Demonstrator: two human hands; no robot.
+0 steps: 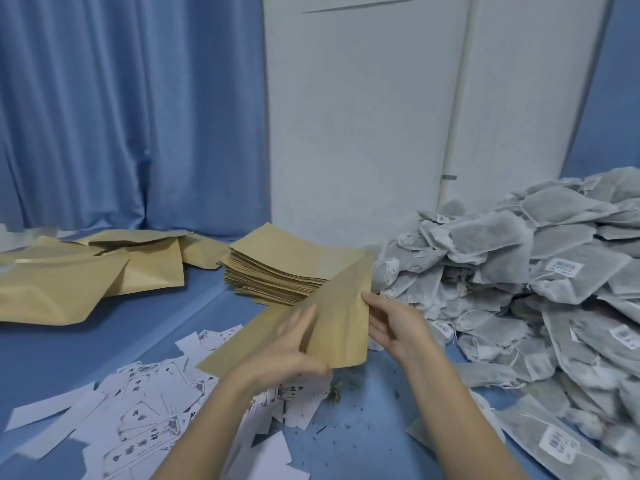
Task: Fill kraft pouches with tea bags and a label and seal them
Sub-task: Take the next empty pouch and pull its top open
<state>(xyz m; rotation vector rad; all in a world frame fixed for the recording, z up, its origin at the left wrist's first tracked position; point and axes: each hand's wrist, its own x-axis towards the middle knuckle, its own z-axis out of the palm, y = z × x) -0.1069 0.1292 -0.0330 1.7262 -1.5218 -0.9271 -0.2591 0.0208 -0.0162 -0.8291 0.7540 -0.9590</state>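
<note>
A flat kraft pouch (337,308) is held tilted above the blue table, its far end rising toward the stack behind. My left hand (289,344) grips its near edge, fingers spread on the upper face. My right hand (394,323) pinches its right edge, thumb on top. Behind it sits a stack of empty kraft pouches (280,268). A large heap of grey tea bags (540,282) fills the right side. White printed labels (149,407) lie scattered at the lower left.
Several puffed kraft pouches (69,278) lie at the left. Loose tea crumbs (336,393) dot the blue table surface (363,427). A blue curtain (121,116) and a white panel (363,133) stand behind.
</note>
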